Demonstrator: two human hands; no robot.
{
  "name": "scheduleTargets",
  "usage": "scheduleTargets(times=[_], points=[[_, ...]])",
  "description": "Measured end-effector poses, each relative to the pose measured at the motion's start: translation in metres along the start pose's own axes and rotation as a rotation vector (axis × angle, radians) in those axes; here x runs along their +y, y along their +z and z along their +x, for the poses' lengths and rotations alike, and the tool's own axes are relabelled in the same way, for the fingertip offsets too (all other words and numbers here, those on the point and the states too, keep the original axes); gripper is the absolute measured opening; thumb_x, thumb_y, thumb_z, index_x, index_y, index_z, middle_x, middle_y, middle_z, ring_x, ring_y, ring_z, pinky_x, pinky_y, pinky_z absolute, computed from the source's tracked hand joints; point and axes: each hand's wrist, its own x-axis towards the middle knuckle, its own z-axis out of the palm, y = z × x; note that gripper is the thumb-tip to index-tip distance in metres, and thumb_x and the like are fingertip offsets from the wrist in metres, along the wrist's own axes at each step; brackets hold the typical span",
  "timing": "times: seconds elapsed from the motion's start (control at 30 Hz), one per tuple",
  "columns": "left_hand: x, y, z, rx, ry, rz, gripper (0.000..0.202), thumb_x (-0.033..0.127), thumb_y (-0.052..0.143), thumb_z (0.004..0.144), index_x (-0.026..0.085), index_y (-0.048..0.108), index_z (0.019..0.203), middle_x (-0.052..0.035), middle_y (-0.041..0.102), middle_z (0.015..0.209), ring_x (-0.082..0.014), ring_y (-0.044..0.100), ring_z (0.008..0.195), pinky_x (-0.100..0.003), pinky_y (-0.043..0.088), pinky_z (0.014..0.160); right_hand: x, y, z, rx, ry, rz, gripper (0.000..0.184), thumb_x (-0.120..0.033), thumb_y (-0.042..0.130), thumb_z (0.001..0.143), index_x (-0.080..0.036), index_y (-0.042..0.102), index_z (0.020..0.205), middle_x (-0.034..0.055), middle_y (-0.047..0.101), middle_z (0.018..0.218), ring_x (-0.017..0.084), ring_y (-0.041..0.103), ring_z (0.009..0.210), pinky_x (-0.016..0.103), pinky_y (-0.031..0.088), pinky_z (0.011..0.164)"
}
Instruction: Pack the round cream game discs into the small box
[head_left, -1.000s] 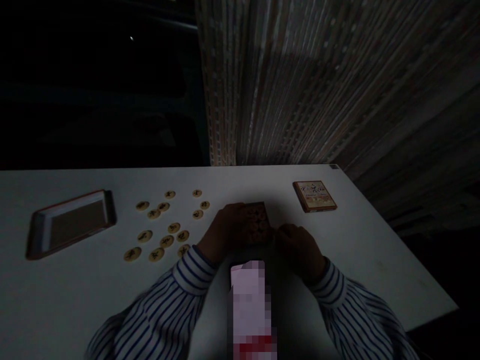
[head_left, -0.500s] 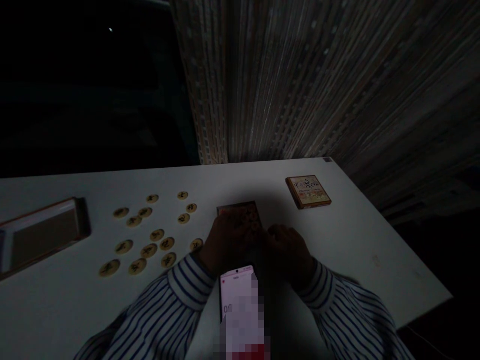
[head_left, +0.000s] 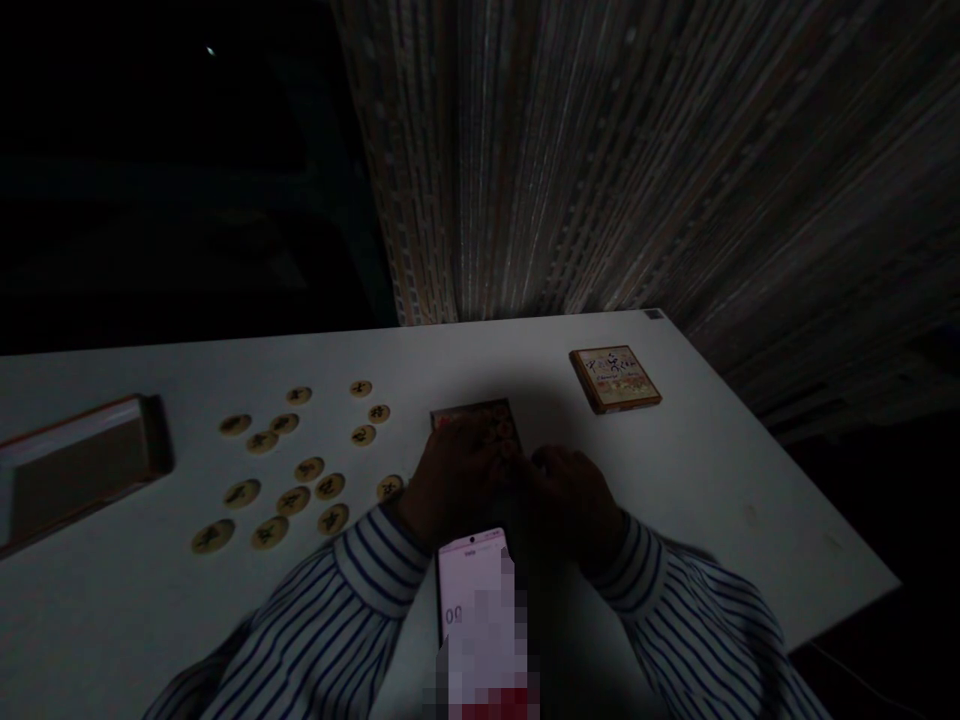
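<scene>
In dim light, my left hand (head_left: 450, 480) rests on a small dark box (head_left: 474, 420) filled with round game pieces, covering its near half. My right hand (head_left: 574, 500) lies just right of the box, fingers curled toward its near right corner. Whether either hand grips a piece is hidden in shadow. Several pale round discs (head_left: 292, 470) with dark marks lie scattered on the white table (head_left: 712, 470) to the left of my left hand. Both my sleeves are striped.
A lit phone (head_left: 476, 610) lies between my forearms near the table's front edge. A shallow box lid (head_left: 75, 470) sits at the far left. A small printed square box (head_left: 615, 378) lies at the back right. A striped wall rises behind the table.
The view has shifted, so everything sits further left. My left hand has slid further over the dark box, and my right hand has closed in toward it.
</scene>
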Motion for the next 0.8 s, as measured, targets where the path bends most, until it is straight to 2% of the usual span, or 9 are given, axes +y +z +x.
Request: scheduleTargets(times=[0.27,0.8], points=[[-0.0015,0.0047,0.0027,0.044,0.051,0.012,0.026,0.025,0.045,0.080,0.020,0.059,0.100,-0.0104,0.051,0.112,-0.0248,0.043,0.103,-0.045,0.036,0.084,0.0001,0.0016,0.0014,0.004,0.015,-0.007,0.037,-0.027,0.039,0.084,-0.019,0.043,0.120,0.0097,0.056,0.088,0.018,0.047,0.079,0.030,0.032,0.065],[-0.0019,0.0042,0.0032,0.070,0.050,0.019,0.026,0.026,0.045,0.080,0.019,0.060,0.100,-0.0116,0.052,0.112,-0.0247,0.045,0.103,-0.046,0.038,0.083,-0.0016,-0.0019,0.0008,0.023,0.022,-0.024,0.035,-0.024,0.037,0.085,-0.020,0.045,0.119,0.0094,0.056,0.088,0.017,0.047,0.080,0.030,0.032,0.067]])
